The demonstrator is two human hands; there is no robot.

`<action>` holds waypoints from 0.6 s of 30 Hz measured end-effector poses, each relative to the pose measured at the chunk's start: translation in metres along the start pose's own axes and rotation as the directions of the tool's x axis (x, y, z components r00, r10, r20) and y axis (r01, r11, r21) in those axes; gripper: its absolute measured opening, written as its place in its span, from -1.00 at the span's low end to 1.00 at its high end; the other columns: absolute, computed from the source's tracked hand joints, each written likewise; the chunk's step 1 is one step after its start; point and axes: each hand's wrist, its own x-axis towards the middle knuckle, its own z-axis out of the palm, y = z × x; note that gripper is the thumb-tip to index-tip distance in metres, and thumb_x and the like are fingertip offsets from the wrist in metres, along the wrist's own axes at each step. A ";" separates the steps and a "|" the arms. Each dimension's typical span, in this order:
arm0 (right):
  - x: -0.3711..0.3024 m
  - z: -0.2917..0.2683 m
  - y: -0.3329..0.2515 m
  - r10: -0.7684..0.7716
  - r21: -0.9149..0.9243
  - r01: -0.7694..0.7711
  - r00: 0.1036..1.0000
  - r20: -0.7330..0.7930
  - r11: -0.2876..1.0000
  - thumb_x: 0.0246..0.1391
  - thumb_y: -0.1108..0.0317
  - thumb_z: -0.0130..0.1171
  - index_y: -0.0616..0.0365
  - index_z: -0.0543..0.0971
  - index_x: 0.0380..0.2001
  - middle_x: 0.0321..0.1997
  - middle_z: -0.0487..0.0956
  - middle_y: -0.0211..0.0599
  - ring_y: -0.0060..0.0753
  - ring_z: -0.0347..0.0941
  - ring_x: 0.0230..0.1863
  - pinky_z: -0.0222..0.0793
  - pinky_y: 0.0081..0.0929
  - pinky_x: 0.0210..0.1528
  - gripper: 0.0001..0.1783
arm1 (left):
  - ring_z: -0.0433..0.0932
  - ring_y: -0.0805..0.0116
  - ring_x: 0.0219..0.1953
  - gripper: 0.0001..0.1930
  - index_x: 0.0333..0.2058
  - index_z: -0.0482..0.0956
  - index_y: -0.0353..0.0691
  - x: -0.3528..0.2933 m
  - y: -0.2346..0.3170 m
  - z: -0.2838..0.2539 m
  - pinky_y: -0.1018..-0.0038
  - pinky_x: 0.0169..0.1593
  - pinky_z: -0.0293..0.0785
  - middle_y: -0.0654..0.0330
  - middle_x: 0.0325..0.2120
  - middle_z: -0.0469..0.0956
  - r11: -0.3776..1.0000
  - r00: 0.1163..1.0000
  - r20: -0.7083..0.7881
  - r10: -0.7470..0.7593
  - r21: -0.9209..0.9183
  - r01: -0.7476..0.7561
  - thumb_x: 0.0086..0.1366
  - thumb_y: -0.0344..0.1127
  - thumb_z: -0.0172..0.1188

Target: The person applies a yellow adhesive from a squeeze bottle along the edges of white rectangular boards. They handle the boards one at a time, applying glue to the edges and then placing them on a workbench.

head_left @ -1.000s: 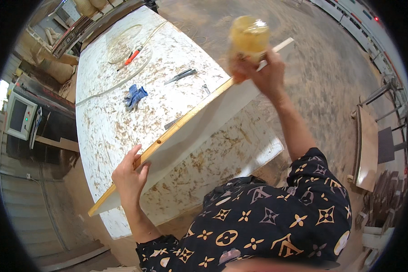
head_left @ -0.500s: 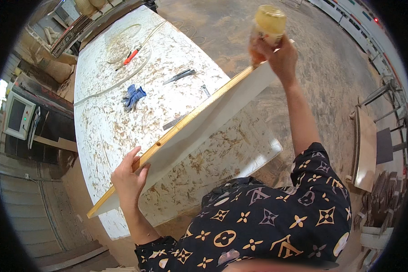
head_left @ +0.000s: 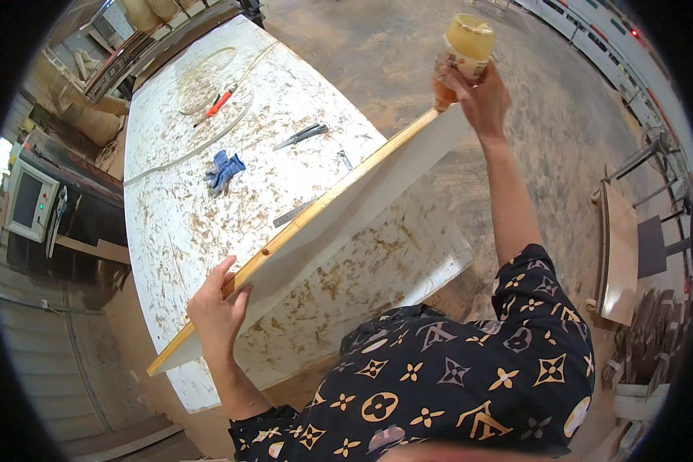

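Note:
A long white-faced panel (head_left: 354, 204) stands tilted on edge across the worktable, its narrow bare-wood edge (head_left: 266, 252) turned up. My left hand (head_left: 217, 306) grips that edge near its lower left end, thumb on the near face and fingers on the far side. In my right hand (head_left: 487, 104) is a clear squeeze bottle (head_left: 470, 40), held upside down, with yellowish glue-like liquid inside. The bottle's lower end is at the panel's far right end; whether its tip touches the wood I cannot tell.
On the glue-smeared white table (head_left: 169, 254) lie a blue glove (head_left: 223, 171), a dark knife-like tool (head_left: 301, 136), a metal ruler (head_left: 291, 214), and a red-handled tool (head_left: 220, 102) with a hose. A control screen (head_left: 31, 202) stands left; boards (head_left: 617, 254) lean at right.
My right hand and the bottle have shifted slightly right and down. The panel's wooden edge sits a little lower in view, and my left hand keeps its hold.

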 end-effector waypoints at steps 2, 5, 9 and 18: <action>0.001 0.000 0.000 -0.148 -0.037 0.147 0.989 -0.022 0.988 -0.15 -0.02 0.41 0.14 0.52 -0.32 -0.51 0.65 -0.29 -0.34 0.62 -0.50 0.49 -0.41 -0.46 -0.51 | 0.66 0.33 -0.38 -0.46 -0.06 0.57 0.03 0.001 0.002 0.000 0.46 -0.33 0.51 0.20 -0.43 0.66 0.999 0.999 0.018 -0.035 0.029 0.035 -0.12 -0.38 0.44; -0.027 0.011 -0.009 -0.226 0.071 0.221 0.972 0.066 0.973 -0.16 -0.03 0.42 0.10 0.50 -0.34 -0.52 0.64 -0.26 -0.25 0.61 -0.51 0.47 -0.39 -0.47 -0.51 | 0.66 0.31 -0.38 -0.47 -0.07 0.57 0.03 0.004 0.006 0.002 0.45 -0.33 0.51 0.20 -0.43 0.66 0.999 0.999 0.023 -0.028 0.047 0.027 -0.12 -0.37 0.44; -0.040 0.014 -0.006 -0.237 0.083 0.230 0.968 0.087 0.970 -0.16 -0.05 0.41 0.12 0.54 -0.30 -0.54 0.63 -0.27 -0.26 0.59 -0.53 0.46 -0.37 -0.46 -0.49 | 0.61 0.32 -0.47 -0.47 -0.05 0.56 0.03 0.004 0.006 0.004 0.45 -0.37 0.47 0.18 -0.51 0.61 0.999 1.000 0.002 0.012 0.053 -0.012 -0.09 -0.36 0.42; -0.011 -0.005 0.015 -0.147 0.071 0.145 0.988 0.038 0.987 -0.19 -0.11 0.41 0.09 0.51 -0.38 -0.55 0.63 -0.28 -0.25 0.59 -0.54 0.47 -0.36 -0.41 -0.47 | 0.66 0.34 -0.40 -0.49 -0.06 0.58 0.04 0.015 0.025 0.009 0.47 -0.35 0.51 0.22 -0.43 0.66 0.998 0.999 0.010 0.044 0.050 -0.044 -0.09 -0.32 0.43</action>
